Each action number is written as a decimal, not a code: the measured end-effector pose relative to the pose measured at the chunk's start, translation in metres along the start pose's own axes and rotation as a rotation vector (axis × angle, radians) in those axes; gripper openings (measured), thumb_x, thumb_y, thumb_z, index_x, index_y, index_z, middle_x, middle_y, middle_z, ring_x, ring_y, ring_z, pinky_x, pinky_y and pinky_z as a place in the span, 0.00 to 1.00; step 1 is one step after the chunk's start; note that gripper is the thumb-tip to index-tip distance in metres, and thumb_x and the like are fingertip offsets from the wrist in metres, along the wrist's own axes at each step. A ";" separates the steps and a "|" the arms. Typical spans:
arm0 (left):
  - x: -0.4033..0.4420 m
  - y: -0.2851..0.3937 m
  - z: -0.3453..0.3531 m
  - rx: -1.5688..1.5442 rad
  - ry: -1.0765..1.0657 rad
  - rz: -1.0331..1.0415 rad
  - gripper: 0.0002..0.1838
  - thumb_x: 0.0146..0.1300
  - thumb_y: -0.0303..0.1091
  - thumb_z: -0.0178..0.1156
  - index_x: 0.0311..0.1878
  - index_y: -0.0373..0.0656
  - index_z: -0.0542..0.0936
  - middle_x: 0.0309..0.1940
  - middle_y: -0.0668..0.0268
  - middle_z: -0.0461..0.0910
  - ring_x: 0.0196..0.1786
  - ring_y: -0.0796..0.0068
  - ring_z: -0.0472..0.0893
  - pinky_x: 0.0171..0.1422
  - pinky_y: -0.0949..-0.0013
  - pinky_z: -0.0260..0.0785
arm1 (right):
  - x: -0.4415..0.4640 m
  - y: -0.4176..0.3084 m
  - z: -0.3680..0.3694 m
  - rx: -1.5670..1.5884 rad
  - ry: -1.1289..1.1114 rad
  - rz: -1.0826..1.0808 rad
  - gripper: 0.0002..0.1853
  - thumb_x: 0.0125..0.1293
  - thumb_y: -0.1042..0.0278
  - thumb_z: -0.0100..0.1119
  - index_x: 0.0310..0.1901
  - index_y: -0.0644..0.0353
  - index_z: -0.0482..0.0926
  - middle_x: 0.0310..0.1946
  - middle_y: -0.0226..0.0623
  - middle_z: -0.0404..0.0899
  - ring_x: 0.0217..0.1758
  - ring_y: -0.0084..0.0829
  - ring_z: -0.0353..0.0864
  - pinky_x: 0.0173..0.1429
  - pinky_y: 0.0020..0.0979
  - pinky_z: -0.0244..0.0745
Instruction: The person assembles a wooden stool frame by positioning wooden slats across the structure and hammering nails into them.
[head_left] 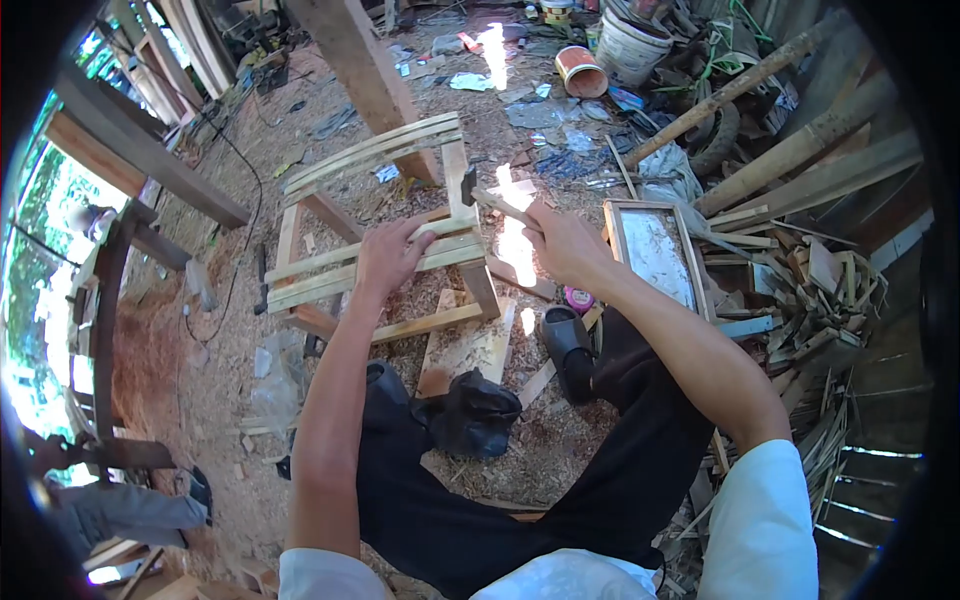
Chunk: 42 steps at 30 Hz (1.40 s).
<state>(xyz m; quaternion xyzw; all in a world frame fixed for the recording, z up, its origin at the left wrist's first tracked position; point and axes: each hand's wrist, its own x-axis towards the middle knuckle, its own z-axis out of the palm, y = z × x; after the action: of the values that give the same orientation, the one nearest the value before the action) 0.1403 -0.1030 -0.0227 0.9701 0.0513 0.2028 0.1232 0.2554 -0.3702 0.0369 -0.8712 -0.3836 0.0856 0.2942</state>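
Note:
A small wooden frame with legs (456, 175) stands on the ground before me, pale slats running along its two sides. My left hand (390, 258) is closed over the near wooden slat (325, 260), its thumb pressed along the top. In my right hand (565, 243) is a hammer (507, 207), gripped by its wooden handle. The dark hammer head is beside the frame's right upper corner, near the leg top; whether it touches the wood I cannot tell. Beneath the frame lies a flat board (465, 345).
Between my legs sits a black bag (470, 412). A pink round object (578, 298) lies near my right shoe (568, 350). To the right are a framed panel (655, 250) and scrap wood (825, 285). A post (365, 75) rises behind the frame. Another person's leg (135, 505) shows lower left.

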 end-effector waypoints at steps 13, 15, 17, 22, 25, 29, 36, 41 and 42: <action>0.003 0.004 0.001 -0.072 -0.069 -0.072 0.17 0.64 0.48 0.55 0.49 0.49 0.80 0.40 0.60 0.81 0.44 0.57 0.79 0.48 0.58 0.67 | 0.000 0.011 0.001 -0.039 -0.114 -0.037 0.14 0.65 0.63 0.48 0.47 0.62 0.69 0.27 0.50 0.79 0.32 0.51 0.80 0.35 0.48 0.73; 0.004 0.004 0.001 -0.072 -0.063 -0.059 0.17 0.64 0.47 0.55 0.49 0.48 0.80 0.41 0.60 0.82 0.44 0.57 0.79 0.47 0.58 0.67 | 0.000 0.011 0.002 -0.029 -0.139 -0.020 0.14 0.65 0.64 0.48 0.47 0.63 0.69 0.27 0.50 0.79 0.32 0.51 0.81 0.36 0.48 0.74; 0.003 0.006 0.000 -0.064 -0.072 -0.079 0.18 0.64 0.48 0.55 0.48 0.47 0.80 0.41 0.60 0.82 0.45 0.57 0.79 0.47 0.58 0.67 | 0.001 0.008 -0.001 0.007 -0.051 -0.031 0.14 0.64 0.65 0.48 0.48 0.64 0.69 0.28 0.50 0.79 0.33 0.50 0.81 0.36 0.48 0.74; 0.002 -0.001 0.005 -0.063 -0.066 -0.081 0.18 0.64 0.48 0.55 0.48 0.47 0.80 0.41 0.60 0.82 0.46 0.57 0.79 0.49 0.57 0.67 | -0.001 0.021 0.004 -0.044 -0.098 -0.048 0.16 0.64 0.63 0.51 0.49 0.63 0.68 0.28 0.51 0.79 0.34 0.52 0.81 0.38 0.49 0.74; 0.001 -0.001 0.004 -0.072 -0.062 -0.080 0.18 0.64 0.49 0.55 0.48 0.47 0.80 0.41 0.60 0.81 0.46 0.57 0.79 0.49 0.56 0.66 | 0.000 0.013 0.000 0.000 -0.047 -0.022 0.13 0.66 0.64 0.50 0.47 0.62 0.68 0.26 0.52 0.78 0.34 0.54 0.80 0.38 0.51 0.72; 0.000 0.000 0.005 -0.068 -0.035 -0.070 0.18 0.64 0.49 0.54 0.46 0.45 0.81 0.40 0.59 0.81 0.45 0.56 0.79 0.48 0.56 0.67 | -0.003 0.023 0.009 -0.083 -0.150 -0.059 0.10 0.67 0.66 0.48 0.45 0.63 0.69 0.28 0.54 0.77 0.34 0.55 0.78 0.39 0.51 0.71; -0.002 0.001 0.002 -0.073 -0.061 -0.057 0.19 0.64 0.50 0.54 0.45 0.44 0.81 0.39 0.57 0.81 0.43 0.54 0.78 0.48 0.56 0.67 | -0.001 0.003 0.000 0.013 -0.070 0.004 0.10 0.68 0.65 0.47 0.43 0.63 0.69 0.28 0.53 0.77 0.35 0.56 0.77 0.40 0.52 0.68; 0.000 -0.001 0.003 -0.061 -0.057 -0.061 0.20 0.63 0.51 0.54 0.45 0.44 0.81 0.38 0.58 0.81 0.43 0.53 0.79 0.47 0.56 0.68 | 0.001 0.006 0.002 -0.002 -0.092 0.030 0.10 0.68 0.65 0.47 0.44 0.62 0.69 0.28 0.54 0.77 0.36 0.57 0.77 0.40 0.53 0.68; 0.001 0.001 0.002 -0.063 -0.055 -0.068 0.20 0.63 0.51 0.54 0.45 0.44 0.81 0.38 0.58 0.81 0.43 0.53 0.79 0.47 0.56 0.68 | 0.002 0.004 0.001 0.030 -0.051 0.023 0.10 0.68 0.66 0.47 0.44 0.62 0.69 0.28 0.55 0.77 0.36 0.57 0.77 0.40 0.53 0.68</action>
<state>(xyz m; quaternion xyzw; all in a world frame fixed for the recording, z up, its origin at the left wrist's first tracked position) 0.1418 -0.1041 -0.0242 0.9686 0.0743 0.1733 0.1619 0.2586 -0.3706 0.0342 -0.8686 -0.3795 0.1167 0.2964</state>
